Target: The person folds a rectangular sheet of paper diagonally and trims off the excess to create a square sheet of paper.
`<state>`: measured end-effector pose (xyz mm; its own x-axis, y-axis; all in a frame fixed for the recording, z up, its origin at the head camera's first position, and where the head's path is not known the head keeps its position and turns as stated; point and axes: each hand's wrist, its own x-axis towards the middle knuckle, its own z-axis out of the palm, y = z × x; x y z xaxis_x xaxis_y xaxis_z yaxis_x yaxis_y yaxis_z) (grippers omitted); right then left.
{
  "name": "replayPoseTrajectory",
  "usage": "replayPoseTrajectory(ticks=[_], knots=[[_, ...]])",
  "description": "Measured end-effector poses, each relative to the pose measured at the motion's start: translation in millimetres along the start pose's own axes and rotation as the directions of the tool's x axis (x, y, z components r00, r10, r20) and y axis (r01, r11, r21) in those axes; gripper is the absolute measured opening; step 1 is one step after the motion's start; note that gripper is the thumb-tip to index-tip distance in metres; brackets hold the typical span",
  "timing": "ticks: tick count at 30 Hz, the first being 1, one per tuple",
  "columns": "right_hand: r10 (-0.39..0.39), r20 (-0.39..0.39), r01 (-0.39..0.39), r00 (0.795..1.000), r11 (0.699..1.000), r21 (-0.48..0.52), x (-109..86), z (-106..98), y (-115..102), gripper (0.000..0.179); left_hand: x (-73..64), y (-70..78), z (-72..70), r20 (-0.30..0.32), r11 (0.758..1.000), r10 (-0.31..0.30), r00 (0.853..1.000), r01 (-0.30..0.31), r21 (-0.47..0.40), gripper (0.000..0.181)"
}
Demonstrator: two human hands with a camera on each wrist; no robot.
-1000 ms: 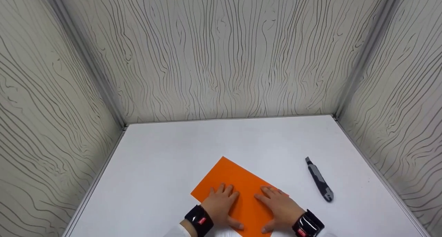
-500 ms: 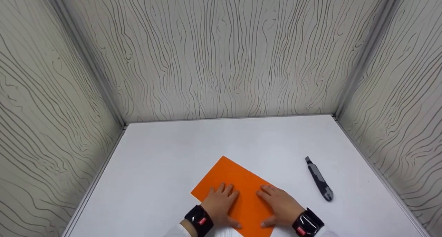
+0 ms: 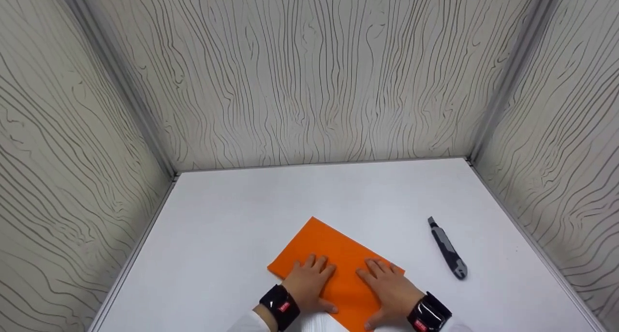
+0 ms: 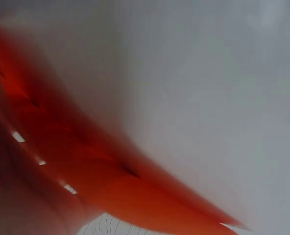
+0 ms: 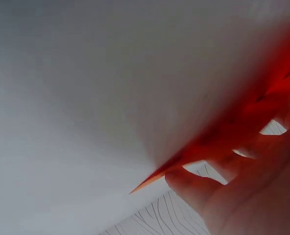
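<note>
A sheet of orange paper (image 3: pixel 338 245) lies slanted on the white table, its far corner pointing away from me. My left hand (image 3: pixel 307 283) rests on its left part with fingers spread and thumb toward the middle. On the right part, my right hand (image 3: pixel 391 291) lies the same way, fingers spread and fairly straight. The paper's left corner stands slightly raised. In the left wrist view the orange paper (image 4: pixel 101 181) bows, with the left hand (image 4: pixel 27 186) against it. The right wrist view shows the right hand (image 5: pixel 253 186) touching the paper (image 5: pixel 223 129) near a pointed corner.
A black and grey utility knife (image 3: pixel 447 249) lies on the table (image 3: pixel 232 216) to the right of the paper, blade end pointing away. Wood-patterned panels (image 3: pixel 309 76) enclose the back and both sides. Each wrist wears a black strap (image 3: pixel 280 307).
My right hand slid slightly outward over the paper's right corner, then back inward, uncovering that corner. The paper's left corner has lifted a little. The left hand has barely moved.
</note>
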<state>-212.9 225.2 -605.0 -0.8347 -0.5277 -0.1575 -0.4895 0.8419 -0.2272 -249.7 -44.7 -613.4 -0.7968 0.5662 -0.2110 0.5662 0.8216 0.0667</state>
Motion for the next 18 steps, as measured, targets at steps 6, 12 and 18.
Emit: replayPoseTrajectory(ticks=[6,12,18], knots=[[0.011,-0.069,-0.008,0.998,0.999,0.047,5.8,-3.5,-0.4,0.104,-0.9,-1.1,-7.6,-0.037,0.998,0.011,0.999,-0.013,-0.064,0.094],[0.006,-0.154,0.004,0.988,0.998,0.06,10.5,-9.7,3.0,0.072,1.6,-4.5,-13.5,-0.089,0.99,0.0,0.996,-0.013,-0.143,0.069],[0.04,-0.176,-0.008,0.984,0.984,0.179,4.5,-16.0,5.9,0.063,3.1,-9.2,-18.4,-0.099,0.982,-0.009,0.995,-0.01,-0.189,0.058]])
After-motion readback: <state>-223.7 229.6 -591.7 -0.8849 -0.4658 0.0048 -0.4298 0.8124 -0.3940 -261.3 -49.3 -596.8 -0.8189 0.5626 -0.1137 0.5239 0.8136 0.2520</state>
